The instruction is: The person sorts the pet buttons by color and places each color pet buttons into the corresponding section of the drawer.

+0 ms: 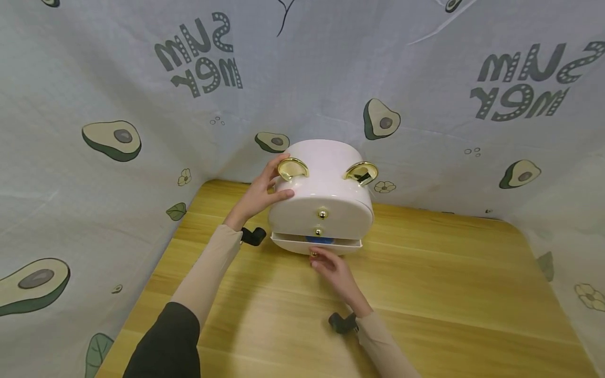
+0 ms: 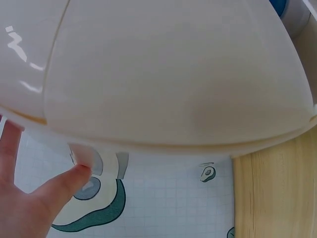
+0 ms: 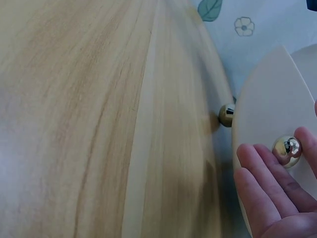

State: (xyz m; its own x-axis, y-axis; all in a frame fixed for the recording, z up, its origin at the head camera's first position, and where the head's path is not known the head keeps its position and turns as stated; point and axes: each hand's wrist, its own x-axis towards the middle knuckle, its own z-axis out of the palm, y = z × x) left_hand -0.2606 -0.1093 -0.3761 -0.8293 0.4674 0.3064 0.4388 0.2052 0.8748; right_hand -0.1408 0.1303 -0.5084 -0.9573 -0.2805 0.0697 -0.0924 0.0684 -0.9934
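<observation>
In the head view a white rounded storage box (image 1: pixel 323 184) with two gold ears stands on the wooden table. Its bottom drawer (image 1: pixel 290 245) is pulled partly out, and something blue (image 1: pixel 320 240) shows inside. My left hand (image 1: pixel 257 198) lies against the box's left side, fingers behind the gold ear (image 1: pixel 293 168) and thumb towards the front, all fairly straight. At the drawer front, my right hand (image 1: pixel 334 270) pinches a small round gold knob (image 3: pixel 287 150) between thumb and fingers. Two more gold knobs (image 1: pixel 323 214) sit on the drawer fronts above.
The wooden table (image 1: pixel 449 283) stretches out in front and to both sides. Close behind the box hangs a pale cloth (image 1: pixel 312 94) printed with avocados and lettering. In the right wrist view a gold ball (image 3: pixel 226 115) sits by the box's lower edge.
</observation>
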